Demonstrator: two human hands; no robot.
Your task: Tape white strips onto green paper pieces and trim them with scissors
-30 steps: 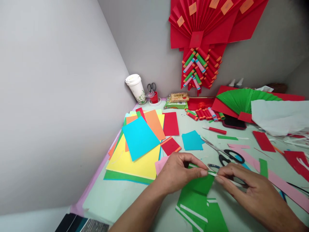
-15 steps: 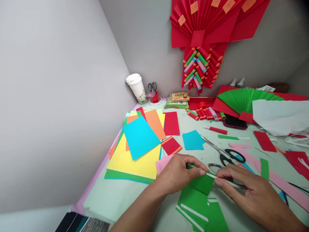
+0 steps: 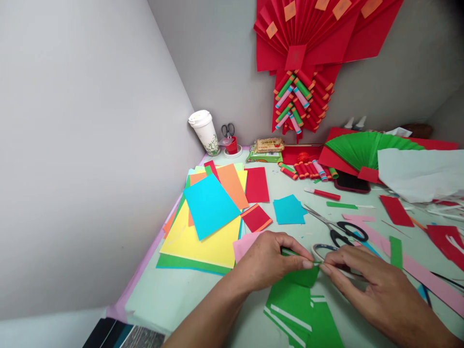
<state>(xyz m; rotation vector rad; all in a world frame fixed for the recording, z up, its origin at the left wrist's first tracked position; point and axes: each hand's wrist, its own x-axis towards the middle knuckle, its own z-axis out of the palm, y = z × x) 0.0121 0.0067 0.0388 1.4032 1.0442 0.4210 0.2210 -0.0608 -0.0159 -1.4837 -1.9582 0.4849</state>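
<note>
No legible text, green packet [image 3: 258, 157] print unreadable

The paper [image 3: 304, 278] at the left fingers [image 3: 295, 262] is green. Below them, the green sheets [image 3: 324, 321] carry white stripes. Beyond them, the scissors [image 3: 330, 225] have black handles and the squares [image 3: 289, 210] are bright blue. Far to their left, the cup [image 3: 205, 131] is white, with a green pattern near its base.

Pale grey wall [image 3: 83, 145] from eight to eleven o'clock, lightest toward ten. At eleven o'clock, a slanting corner joins it to a darker grey back wall [image 3: 213, 53], which runs round to two o'clock. A pale green tabletop [image 3: 159, 292] spreads from three to eight o'clock, a lilac strip [image 3: 116, 313] along its eight o'clock edge
</note>
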